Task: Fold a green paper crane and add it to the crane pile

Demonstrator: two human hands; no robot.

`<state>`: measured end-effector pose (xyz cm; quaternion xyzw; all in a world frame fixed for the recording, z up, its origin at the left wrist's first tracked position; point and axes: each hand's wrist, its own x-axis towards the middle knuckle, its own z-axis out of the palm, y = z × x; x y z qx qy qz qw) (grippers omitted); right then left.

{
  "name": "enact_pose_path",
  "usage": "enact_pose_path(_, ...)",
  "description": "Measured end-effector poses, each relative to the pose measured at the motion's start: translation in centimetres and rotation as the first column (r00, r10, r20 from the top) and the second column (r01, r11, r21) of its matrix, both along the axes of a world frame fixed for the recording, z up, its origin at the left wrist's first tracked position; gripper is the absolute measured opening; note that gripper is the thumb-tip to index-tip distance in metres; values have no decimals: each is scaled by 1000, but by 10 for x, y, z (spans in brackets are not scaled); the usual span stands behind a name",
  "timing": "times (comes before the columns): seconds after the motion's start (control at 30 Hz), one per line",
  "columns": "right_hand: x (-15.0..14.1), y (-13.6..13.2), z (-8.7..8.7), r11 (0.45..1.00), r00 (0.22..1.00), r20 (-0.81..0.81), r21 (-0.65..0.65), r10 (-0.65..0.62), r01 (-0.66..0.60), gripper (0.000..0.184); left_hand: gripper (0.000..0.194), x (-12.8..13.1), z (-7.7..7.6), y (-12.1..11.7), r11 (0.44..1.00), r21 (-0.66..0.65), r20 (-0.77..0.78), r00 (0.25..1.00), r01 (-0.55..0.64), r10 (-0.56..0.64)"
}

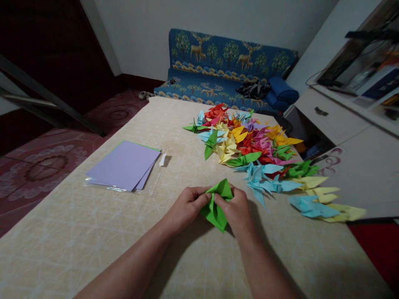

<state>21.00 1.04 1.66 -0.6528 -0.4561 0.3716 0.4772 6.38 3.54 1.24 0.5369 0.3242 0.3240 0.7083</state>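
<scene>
A partly folded sheet of green origami paper point(220, 214) is held between both hands over the near middle of the table. My left hand point(190, 203) grips its left side, thumb pressed on the paper near the centre crease. On the other side my right hand point(238, 207) pinches it, with that thumb also pressing close to the middle. The fingers behind the paper are mostly hidden. Beyond and to the right lies a large group of folded paper cranes point(246, 137) in red, yellow, green, blue, pink and orange.
A stack of purple paper sheets point(124, 164) in a clear sleeve lies on the patterned tablecloth point(102, 236) at left, beside a small white scrap point(162, 159). A blue deer-patterned sofa point(218, 58) stands behind the table. At right is a white cabinet point(368, 166).
</scene>
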Motion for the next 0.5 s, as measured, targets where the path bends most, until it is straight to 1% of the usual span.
enact_pose_path(0.23,0,-1,0,999,1000,-22,33,17,-16,6,36,-1,-4,1,1000,-17,-40,999,-13,12)
enact_pose_path(0.3,1,-1,0,999,999,-22,31,23,-23,4,37,-1,-4,1,1000,-6,-65,998,-11,10)
enact_pose_path(0.4,1,0,-2,996,999,14,73,44,-44,2,37,-2,-4,1,1000,21,-110,994,-14,16)
enact_pose_path(0.5,1,1,-4,992,998,35,118,51,-55,12,38,-2,-2,1,998,47,-114,993,-36,41)
